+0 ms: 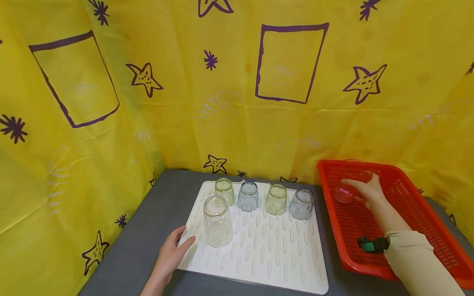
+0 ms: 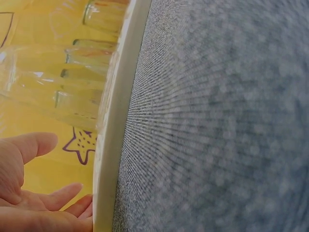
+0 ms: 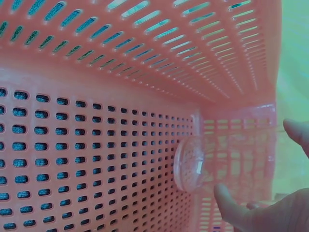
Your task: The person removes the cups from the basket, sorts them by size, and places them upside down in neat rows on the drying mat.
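Note:
My left hand (image 1: 173,252) rests at the left edge of the white ribbed drying mat (image 1: 265,252), thumb raised and fingertips right at its rim. Close to it a tall clear glass (image 1: 218,226) stands upside down on the mat. Inside the red basket (image 1: 385,265), my right hand (image 1: 367,190) reaches to a clear glass (image 3: 188,164) at the far left corner. Its thumb and fingers are spread on either side of this glass, overlapping it in the head view. The glass's thick base shows plainly in the right wrist view.
Along the mat's back edge stand several upturned short glasses, greenish (image 1: 224,192) and bluish (image 1: 248,197). The basket's perforated walls surround the right hand. A yellow curtain (image 1: 236,130) with purple drawings hangs behind the grey table (image 1: 119,268).

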`<action>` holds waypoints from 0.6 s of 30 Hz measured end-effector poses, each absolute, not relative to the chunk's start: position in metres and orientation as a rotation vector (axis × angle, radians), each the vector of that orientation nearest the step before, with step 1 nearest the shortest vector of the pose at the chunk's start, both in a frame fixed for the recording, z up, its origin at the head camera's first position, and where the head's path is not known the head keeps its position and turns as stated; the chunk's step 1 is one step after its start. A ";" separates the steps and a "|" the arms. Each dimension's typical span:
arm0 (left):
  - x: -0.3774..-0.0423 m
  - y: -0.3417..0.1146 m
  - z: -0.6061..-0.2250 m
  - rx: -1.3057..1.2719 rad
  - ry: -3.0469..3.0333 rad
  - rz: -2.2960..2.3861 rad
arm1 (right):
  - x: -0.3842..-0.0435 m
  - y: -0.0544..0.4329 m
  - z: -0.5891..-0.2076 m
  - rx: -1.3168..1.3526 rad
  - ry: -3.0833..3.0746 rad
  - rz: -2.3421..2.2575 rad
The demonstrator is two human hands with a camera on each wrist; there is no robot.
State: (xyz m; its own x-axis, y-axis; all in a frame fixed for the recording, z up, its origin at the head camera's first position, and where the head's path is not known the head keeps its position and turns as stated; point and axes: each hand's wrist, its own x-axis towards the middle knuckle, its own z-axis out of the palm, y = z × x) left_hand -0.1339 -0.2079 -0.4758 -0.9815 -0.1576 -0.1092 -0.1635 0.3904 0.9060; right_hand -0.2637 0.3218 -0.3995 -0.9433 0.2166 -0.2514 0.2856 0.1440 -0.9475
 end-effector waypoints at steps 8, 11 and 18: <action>-0.134 -0.208 -0.478 -0.304 2.623 1.697 | -0.261 0.322 -0.399 0.504 2.352 -1.949; -0.135 -0.208 -0.478 -0.302 2.624 1.694 | -0.259 0.322 -0.398 0.507 2.371 -1.935; -0.134 -0.209 -0.477 -0.305 2.623 1.684 | -0.251 0.324 -0.391 0.473 2.413 -1.904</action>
State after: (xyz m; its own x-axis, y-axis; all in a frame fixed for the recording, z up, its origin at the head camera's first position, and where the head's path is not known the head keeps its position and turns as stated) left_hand -0.1345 -0.2087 -0.4771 -0.9810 -0.1577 -0.1130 -0.1684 0.4027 0.8997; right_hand -0.2510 0.3236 -0.3906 -0.9533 0.2166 -0.2105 0.2551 0.2043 -0.9451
